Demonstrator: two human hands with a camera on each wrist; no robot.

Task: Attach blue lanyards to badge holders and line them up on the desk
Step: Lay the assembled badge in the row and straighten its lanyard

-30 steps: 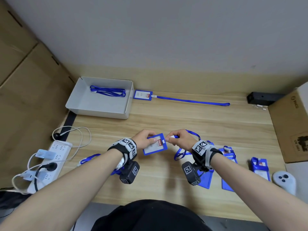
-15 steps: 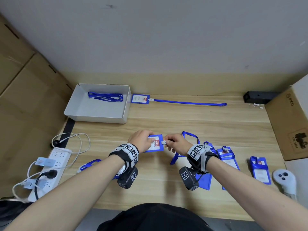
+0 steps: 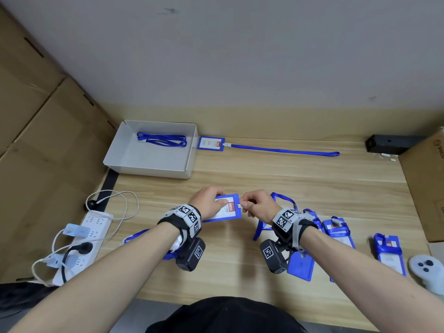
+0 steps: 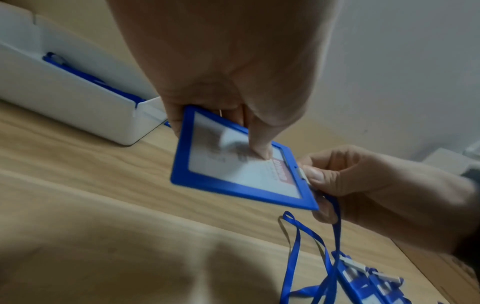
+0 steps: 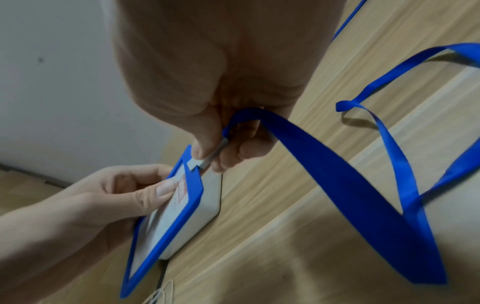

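The badge holder is a blue-framed rectangle with a clear window over a white card, held just above the wooden desk near its front middle. The left hand grasps it, thumb pressed on the window and fingers behind. The right hand pinches the small grey clip of a blue lanyard against the slot in the holder's short edge (whether it is clipped in yet I cannot tell); the ribbon trails in loops onto the desk behind that hand.

A white open box at the far left holds one folded blue lanyard. Beside it lies a finished badge with its lanyard stretched straight.

The card's red strip reads "UHOO CARD".
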